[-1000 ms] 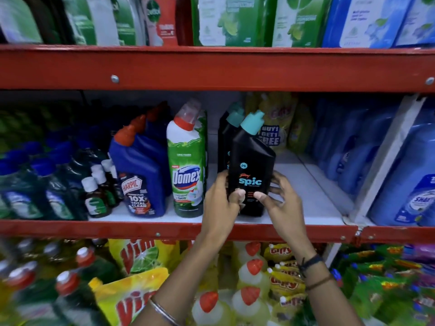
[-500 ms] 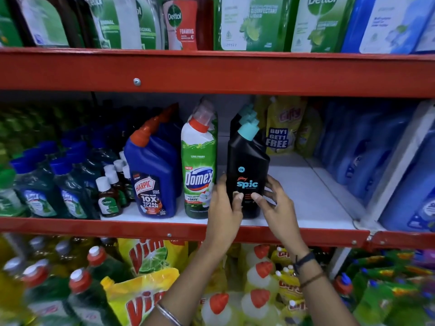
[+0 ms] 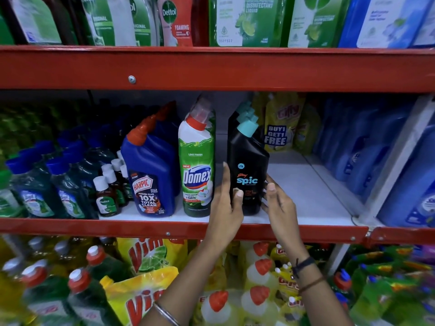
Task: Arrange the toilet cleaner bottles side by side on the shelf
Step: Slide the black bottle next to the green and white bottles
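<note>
Spic bottle (image 3: 247,170) stands upright at the shelf (image 3: 306,196) front, just right of the Domex bottle (image 3: 197,165), a gap between them. More black bottles line up behind Spic. Your left hand (image 3: 226,208) cups Spic's left side, fingers pressed together, thumb on the label. Your right hand (image 3: 280,208) sits at its right side, fingers loosely spread; contact unclear. Harpic bottle (image 3: 150,182) stands left of Domex.

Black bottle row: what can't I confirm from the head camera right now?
- How many black bottles stand behind the front black bottle: it hides all but their caps.
- Whether the right hand grips it: contact hidden by the bottle's side.
- Small label print under the left hand thumb: blurred.
</note>
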